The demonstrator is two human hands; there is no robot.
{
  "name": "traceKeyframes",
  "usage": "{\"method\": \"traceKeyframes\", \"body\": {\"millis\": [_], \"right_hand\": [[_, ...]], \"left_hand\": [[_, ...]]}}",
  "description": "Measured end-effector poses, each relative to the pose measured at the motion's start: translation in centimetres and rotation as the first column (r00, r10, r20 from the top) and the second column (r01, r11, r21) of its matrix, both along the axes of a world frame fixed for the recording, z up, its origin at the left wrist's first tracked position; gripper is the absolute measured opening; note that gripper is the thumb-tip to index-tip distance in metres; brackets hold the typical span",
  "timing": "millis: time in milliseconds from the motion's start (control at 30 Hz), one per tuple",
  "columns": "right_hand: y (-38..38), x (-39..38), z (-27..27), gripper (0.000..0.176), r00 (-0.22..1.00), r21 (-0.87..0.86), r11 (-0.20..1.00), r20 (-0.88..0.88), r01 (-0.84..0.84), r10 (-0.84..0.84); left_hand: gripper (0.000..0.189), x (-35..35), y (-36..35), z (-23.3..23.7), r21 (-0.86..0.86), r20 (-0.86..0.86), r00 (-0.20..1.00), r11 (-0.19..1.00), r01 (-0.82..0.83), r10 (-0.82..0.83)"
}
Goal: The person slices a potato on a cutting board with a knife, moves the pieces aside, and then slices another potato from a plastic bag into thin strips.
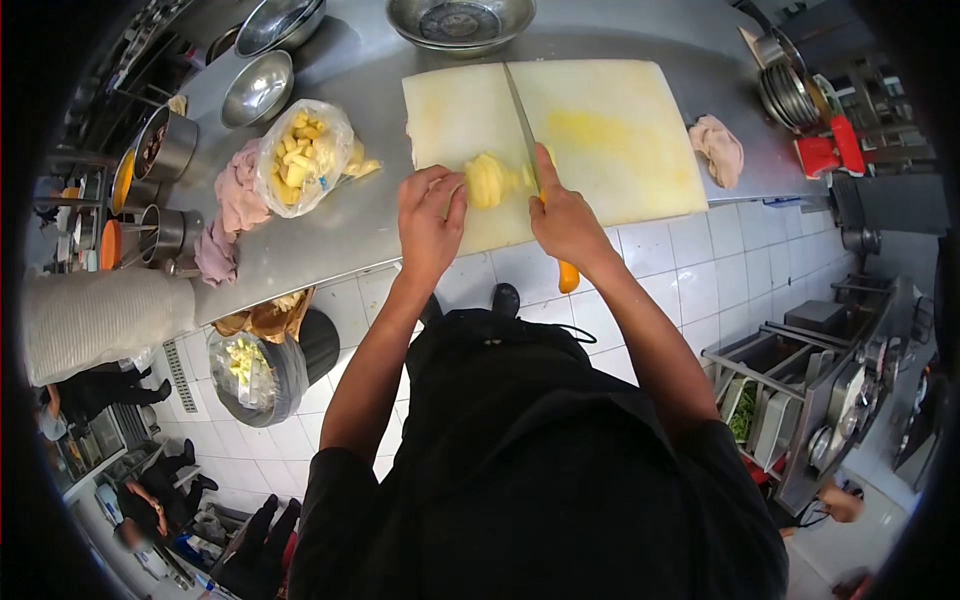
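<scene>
On a white cutting board (625, 110) with yellow stains lies a peeled yellow potato (487, 182), its right part cut into thin slices. My left hand (432, 220) has its fingers curled, with the fingertips against the potato's left end. My right hand (570, 225) grips the orange handle of a long kitchen knife (522, 110), the index finger stretched along the top of the blade near the handle. The blade points away from me, just right of the slices. Left of the board, an open plastic bag (300, 160) holds several peeled yellow pieces.
Metal bowls (258, 88) stand at the back left, and a wide metal bowl (460, 25) behind the board. Pink cloths (240, 190) lie left, another cloth (717, 150) right. A lined bin (250, 385) with scraps stands below the counter. Other people are at lower left.
</scene>
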State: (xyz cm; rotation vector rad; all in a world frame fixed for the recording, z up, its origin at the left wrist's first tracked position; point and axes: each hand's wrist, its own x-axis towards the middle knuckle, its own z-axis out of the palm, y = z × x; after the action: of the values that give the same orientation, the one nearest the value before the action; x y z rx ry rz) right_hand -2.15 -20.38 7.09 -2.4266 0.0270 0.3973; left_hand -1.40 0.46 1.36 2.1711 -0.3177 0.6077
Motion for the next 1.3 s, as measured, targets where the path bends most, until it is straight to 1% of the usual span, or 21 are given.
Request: {"method": "traceKeyframes", "body": {"millis": [67,167,267,367,467,567,667,767,867,933,1067,1167,1267,1300], "right_hand": [[0.0,0.1,0.6,0.078,0.999,0.007,1.000,-0.037,0.009,-0.009],[-0.8,-0.1,1.0,0.076,1.000,0.036,0.999,-0.015,0.021,-0.020],[-0.5,-0.8,2.4,0.074,1.000,0.045,0.999,0.006,0.025,-0.026],[0.2,-1.1,3.6,0.074,0.994,0.104,0.995,-0.109,0.004,0.008],[0.6,-1.3,2.6,0.074,0.997,0.085,0.996,-0.061,-0.036,0.041],[0.8,-1.2,2.8,0.074,0.995,0.023,0.998,-0.084,-0.053,0.055],[0.9,-0.9,3.7,0.072,0.994,-0.008,0.997,-0.086,-0.075,0.074],[0.9,-0.6,3.1,0.074,0.995,-0.030,0.995,-0.052,-0.091,0.089],[1.4,0.3,0.9,0.075,0.997,0.023,0.997,-0.014,-0.070,0.070],[1.3,1.2,0.9,0.076,0.997,0.027,0.997,-0.022,-0.077,0.078],[0.9,1.2,1.8,0.078,0.990,0.050,0.997,-0.127,-0.059,0.065],[1.2,0.8,1.6,0.078,0.992,0.041,0.996,-0.097,-0.074,0.078],[1.6,1.3,0.2,0.077,0.996,0.011,0.996,-0.040,-0.083,0.084],[1.6,1.8,0.3,0.077,0.995,0.026,0.996,-0.055,-0.085,0.087]], "left_hand": [[0.023,0.4,0.0,0.8,0.034,0.011,0.997,0.996,0.077,-0.077],[0.024,1.6,-0.4,1.5,0.112,0.026,0.976,0.970,0.214,-0.218],[0.027,2.5,-0.3,1.7,0.227,0.014,0.958,0.934,0.277,-0.288],[0.030,2.9,-0.4,1.3,0.246,-0.012,0.947,0.917,0.315,-0.322],[0.030,3.0,-0.5,0.7,0.264,-0.039,0.943,0.907,0.328,-0.330],[0.031,2.9,-0.7,0.9,0.290,-0.034,0.945,0.902,0.320,-0.324],[0.025,2.7,-0.8,0.9,0.312,-0.048,0.951,0.900,0.305,-0.306],[0.026,2.7,-0.9,0.5,0.311,-0.065,0.952,0.901,0.304,-0.299],[0.026,2.8,-0.9,0.4,0.321,-0.076,0.951,0.896,0.307,-0.299],[0.029,3.0,-0.8,0.3,0.316,-0.066,0.952,0.899,0.303,-0.298],[0.030,2.8,-0.8,0.2,0.301,-0.100,0.947,0.898,0.322,-0.307],[0.029,2.7,-0.9,0.3,0.282,-0.102,0.947,0.904,0.320,-0.304],[0.026,2.6,-0.9,0.4,0.298,-0.119,0.950,0.902,0.312,-0.289],[0.026,2.9,-0.8,0.4,0.306,-0.113,0.953,0.903,0.303,-0.281]]}}
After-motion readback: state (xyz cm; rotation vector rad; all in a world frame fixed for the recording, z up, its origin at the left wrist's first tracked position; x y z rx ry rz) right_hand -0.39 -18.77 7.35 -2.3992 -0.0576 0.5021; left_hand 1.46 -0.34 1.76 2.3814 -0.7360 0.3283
